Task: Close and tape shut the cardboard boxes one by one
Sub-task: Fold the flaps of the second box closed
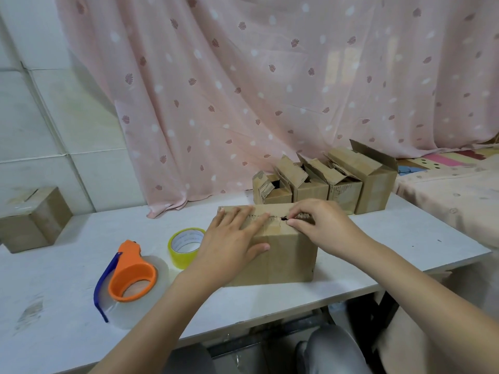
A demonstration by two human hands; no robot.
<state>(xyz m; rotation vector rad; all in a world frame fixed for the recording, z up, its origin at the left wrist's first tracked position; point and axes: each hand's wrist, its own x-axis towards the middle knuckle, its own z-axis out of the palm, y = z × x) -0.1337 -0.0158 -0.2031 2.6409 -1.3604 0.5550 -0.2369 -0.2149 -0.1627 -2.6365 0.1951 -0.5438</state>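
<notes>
Two hands hold down the top flaps of a brown cardboard box [280, 255] on the white surface [54, 287].

The left hand [232, 244] lies flat, fingers spread and straight, pressing the box's top and front face; the right hand [321, 225] has curled fingers pinching the flap edge at the ragged centre seam, where a small dark gap shows. Just left of the box stands a yellow tape roll [185, 247], and nearer the edge a clear tape roll in an orange dispenser with a blue blade guard [129, 279]. Behind the box, a row of four smaller open cardboard boxes [324, 182] stands with flaps up. A closed cardboard box [32, 220] sits at far left by the tiled wall [35, 109]. A pink patterned curtain [270, 85] hangs behind.
</notes>
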